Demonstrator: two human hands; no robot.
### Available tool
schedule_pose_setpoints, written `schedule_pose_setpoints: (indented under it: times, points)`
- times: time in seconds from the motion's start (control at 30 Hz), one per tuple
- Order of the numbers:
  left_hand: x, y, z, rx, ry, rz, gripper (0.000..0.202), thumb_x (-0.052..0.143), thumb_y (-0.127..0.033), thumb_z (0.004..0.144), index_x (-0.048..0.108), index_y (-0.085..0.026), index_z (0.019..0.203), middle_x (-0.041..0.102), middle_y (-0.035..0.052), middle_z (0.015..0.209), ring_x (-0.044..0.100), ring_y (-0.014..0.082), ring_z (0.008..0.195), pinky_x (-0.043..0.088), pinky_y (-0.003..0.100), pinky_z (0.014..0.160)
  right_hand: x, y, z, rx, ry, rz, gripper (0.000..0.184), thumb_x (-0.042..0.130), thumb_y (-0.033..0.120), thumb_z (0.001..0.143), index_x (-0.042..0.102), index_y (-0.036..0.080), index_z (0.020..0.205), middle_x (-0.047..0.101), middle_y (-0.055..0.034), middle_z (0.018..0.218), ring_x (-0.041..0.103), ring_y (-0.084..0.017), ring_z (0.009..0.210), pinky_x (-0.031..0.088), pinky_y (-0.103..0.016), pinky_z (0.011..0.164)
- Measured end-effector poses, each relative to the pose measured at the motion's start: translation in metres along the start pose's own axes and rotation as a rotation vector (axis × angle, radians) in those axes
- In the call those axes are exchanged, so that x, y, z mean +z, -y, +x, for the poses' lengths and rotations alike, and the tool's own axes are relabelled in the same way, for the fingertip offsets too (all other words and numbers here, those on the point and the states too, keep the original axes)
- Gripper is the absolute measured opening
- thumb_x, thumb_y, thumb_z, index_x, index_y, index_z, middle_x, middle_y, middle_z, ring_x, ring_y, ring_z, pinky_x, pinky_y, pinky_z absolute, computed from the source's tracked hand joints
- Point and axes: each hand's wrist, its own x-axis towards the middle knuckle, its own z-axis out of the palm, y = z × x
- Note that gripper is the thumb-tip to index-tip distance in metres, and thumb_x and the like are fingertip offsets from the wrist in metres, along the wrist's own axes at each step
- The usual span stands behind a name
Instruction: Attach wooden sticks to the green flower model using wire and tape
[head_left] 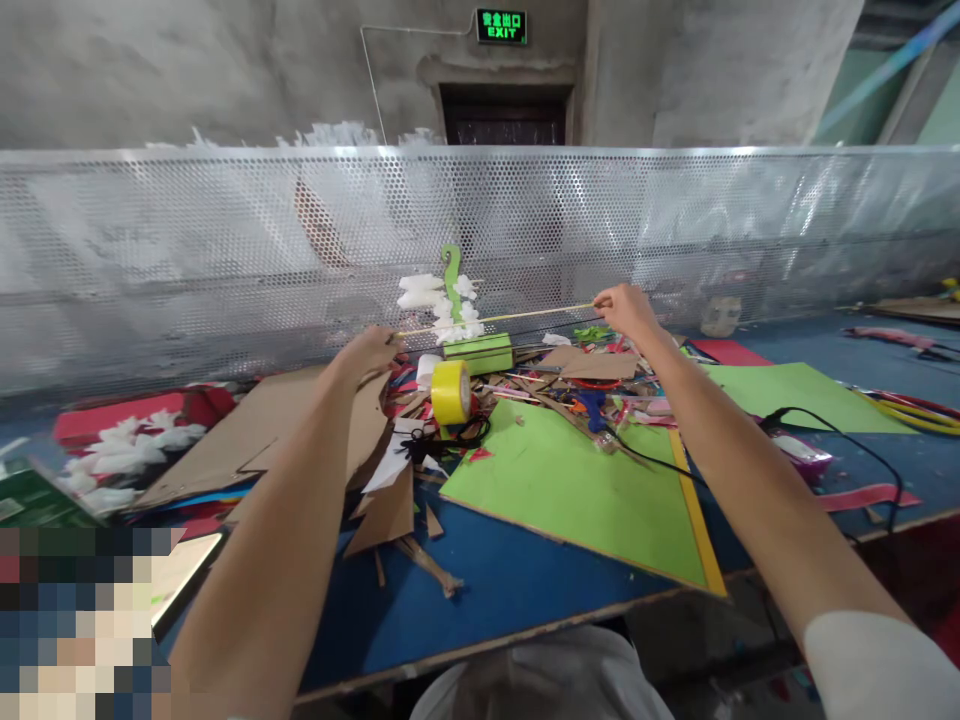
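A long thin pale yellow strip (540,312) is stretched almost level between my hands, over the middle of the table. My left hand (367,352) pinches its left end, and the fingertips of my right hand (627,308) pinch the other end, slightly higher. Behind the strip stands a green curled cutout (451,270) with white fluffy pieces (469,318) around it, above a green block (480,353). A roll of yellow tape (451,392) stands on edge in front of the block. The strip's material is too small to make out.
Green sheets (577,490) and brown cardboard (285,420) lie on the blue table (480,610) among scraps. A blue glue gun (592,408) trails a black cable to the right. Scissors (922,412) lie at far right. A perforated metal panel (525,220) closes off the back.
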Motion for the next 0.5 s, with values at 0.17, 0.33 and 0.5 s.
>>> schedule_pose_setpoints:
  times: [0.17,0.33,0.5]
  points:
    - [-0.002,-0.018,-0.009,-0.072,-0.003,-0.098,0.014,0.057,-0.017,0.094,0.068,-0.012,0.101,0.076,0.0098,0.082,0.068,0.0145,0.062,0.047,0.02,0.054,-0.002,-0.005,0.001,-0.008,0.053,0.009,0.024,0.073,0.02,0.088,0.084,0.017,0.11,0.082,-0.0123,0.105,0.076,-0.026,0.099,0.056,-0.034,0.089]
    - [-0.005,-0.03,-0.017,-0.106,0.019,-0.21,0.019,0.053,-0.014,0.095,0.066,-0.011,0.107,0.075,0.0112,0.087,0.064,0.0114,0.06,0.045,0.018,0.051,-0.014,-0.007,0.003,-0.06,0.08,0.163,0.021,0.072,0.025,0.09,0.084,0.018,0.106,0.083,-0.0088,0.099,0.075,-0.022,0.091,0.055,-0.031,0.085]
    - [-0.01,-0.038,-0.026,-0.107,0.022,-0.386,0.033,0.059,-0.019,0.095,0.059,-0.015,0.128,0.074,0.0093,0.094,0.068,0.013,0.067,0.051,0.019,0.057,-0.025,-0.023,0.003,-0.018,0.061,-0.04,0.018,0.072,0.024,0.092,0.085,0.021,0.104,0.082,-0.0088,0.098,0.072,-0.023,0.088,0.049,-0.031,0.079]
